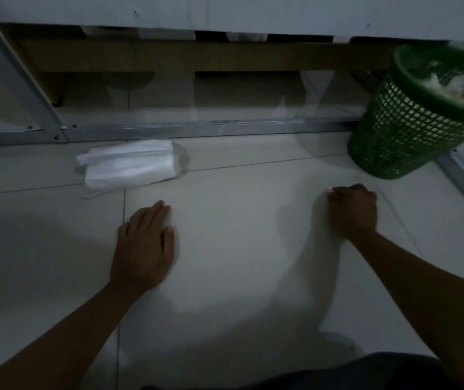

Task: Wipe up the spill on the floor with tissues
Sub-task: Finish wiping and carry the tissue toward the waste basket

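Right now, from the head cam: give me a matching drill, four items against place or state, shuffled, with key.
Column 1:
1. left hand
2. right hand
3. tissue pack
4. green basket

Column 2:
A. far right, paper scraps inside
B. closed in a fist on the floor
C. flat, palm down on the tile
D. lying by the metal rail, ahead of the left hand

Pairs: 1-C, 2-B, 3-D, 4-A

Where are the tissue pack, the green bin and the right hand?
tissue pack (132, 164), head view, middle of the white wrapper's top face.
green bin (399, 130), head view, mesh side wall below the rim.
right hand (352, 211), head view, back of the closed fist on the floor.
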